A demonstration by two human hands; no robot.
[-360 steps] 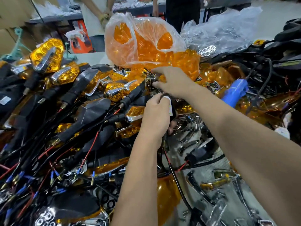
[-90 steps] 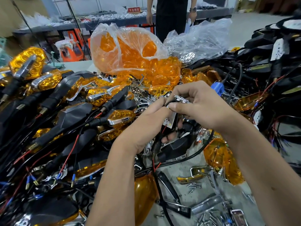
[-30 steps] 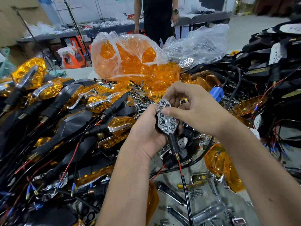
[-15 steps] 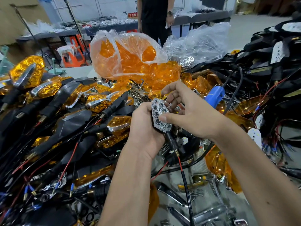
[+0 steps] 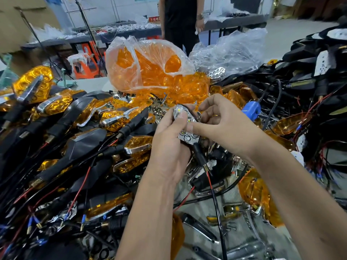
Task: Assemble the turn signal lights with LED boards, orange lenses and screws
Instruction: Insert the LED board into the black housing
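A turn signal light (image 5: 185, 126) with a chrome honeycomb reflector and bright LEDs sits upright between my hands, its black stem and red and black wires hanging below. My left hand (image 5: 169, 145) grips the housing from the left, thumb lying across the reflector. My right hand (image 5: 219, 124) pinches the light's right edge, thumb pressed on the reflector face. A clear bag of orange lenses (image 5: 150, 66) lies behind, with loose orange lenses (image 5: 189, 87) spilling at its base.
Finished signal lights (image 5: 56, 106) and black wired housings (image 5: 82, 147) are heaped on the left. Black housings with white boards (image 5: 319, 68) pile up on the right. A blue tool (image 5: 250, 109) lies behind my right hand. A person (image 5: 180, 21) stands beyond the table. Chrome trims and screws (image 5: 231, 225) litter the near surface.
The light has turned slightly in my hands and my left thumb has slid onto the reflector face. My right thumb now presses the reflector's middle; the LEDs catch more light.
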